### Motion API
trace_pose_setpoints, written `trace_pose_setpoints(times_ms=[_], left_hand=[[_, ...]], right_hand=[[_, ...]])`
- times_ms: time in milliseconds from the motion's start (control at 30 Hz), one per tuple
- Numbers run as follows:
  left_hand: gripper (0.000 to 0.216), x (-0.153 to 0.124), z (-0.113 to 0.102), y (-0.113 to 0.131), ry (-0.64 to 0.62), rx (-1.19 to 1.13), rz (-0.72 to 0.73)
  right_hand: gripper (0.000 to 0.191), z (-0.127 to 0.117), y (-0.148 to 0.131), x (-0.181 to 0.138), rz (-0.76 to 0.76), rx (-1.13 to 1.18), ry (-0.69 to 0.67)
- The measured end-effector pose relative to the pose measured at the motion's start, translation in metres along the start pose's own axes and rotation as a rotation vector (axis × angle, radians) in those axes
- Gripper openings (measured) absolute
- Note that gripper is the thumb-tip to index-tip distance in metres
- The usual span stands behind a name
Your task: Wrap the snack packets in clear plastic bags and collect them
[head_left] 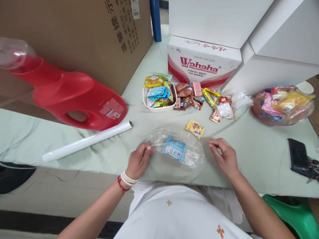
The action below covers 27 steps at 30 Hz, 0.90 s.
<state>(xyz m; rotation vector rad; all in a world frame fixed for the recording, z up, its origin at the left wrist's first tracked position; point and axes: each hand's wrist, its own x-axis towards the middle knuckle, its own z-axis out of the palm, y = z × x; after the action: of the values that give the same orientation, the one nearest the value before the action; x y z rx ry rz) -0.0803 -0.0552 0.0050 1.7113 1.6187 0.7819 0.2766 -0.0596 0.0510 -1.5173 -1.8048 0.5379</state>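
My left hand [140, 160] pinches the left edge of a clear plastic bag [195, 156] lying on the table. A blue snack packet [175, 148] with a barcode shows in the bag's area; whether it is inside or beneath the film I cannot tell. My right hand [223, 156] hovers to the right of the bag, fingers curled, thumb and forefinger apart, nothing visible between them. Just beyond the bag is a yellow cookie packet [195, 128]. Farther back, a white tub [159, 109] is heaped with colourful snack packets, and brown packets [184, 96] lie beside it.
A red detergent jug [74, 96] and a white tube [89, 141] lie at left, before a large cardboard box [74, 30]. Behind stands a Wahaha carton [201, 63]. To the right are a filled snack bowl [261, 113], a black phone [297, 156] and keys [314, 167].
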Motion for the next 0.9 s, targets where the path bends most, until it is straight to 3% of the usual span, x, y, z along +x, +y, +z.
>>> trace_pose_setpoints(times_ms=[67,167,333,467,567,700,900], left_hand=[[0.034,0.005,0.004,0.004,0.037,0.005,-0.018],[0.030,0.009,0.009,0.011,0.080,-0.022,-0.015],[0.029,0.006,0.017,0.014,0.142,0.009,-0.021],[0.029,0.005,0.020,0.014,0.153,0.049,-0.031],[0.028,0.005,0.021,0.014,0.144,0.051,-0.055],[0.030,0.005,0.022,0.014,0.146,0.079,-0.046],[0.030,0.005,0.022,0.013,0.126,0.073,-0.056]], right_hand=[[0.022,-0.005,-0.007,-0.002,0.063,-0.020,0.025],[0.040,0.004,-0.021,-0.027,0.056,-0.121,-0.067],[0.046,0.051,-0.035,-0.066,0.046,-0.346,-0.154],[0.042,0.078,-0.025,-0.058,0.070,-0.415,-0.129],[0.031,0.071,-0.014,-0.047,0.056,-0.157,-0.141],[0.019,0.043,-0.004,-0.046,0.106,0.186,-0.142],[0.018,0.015,0.004,-0.047,0.217,0.183,-0.042]])
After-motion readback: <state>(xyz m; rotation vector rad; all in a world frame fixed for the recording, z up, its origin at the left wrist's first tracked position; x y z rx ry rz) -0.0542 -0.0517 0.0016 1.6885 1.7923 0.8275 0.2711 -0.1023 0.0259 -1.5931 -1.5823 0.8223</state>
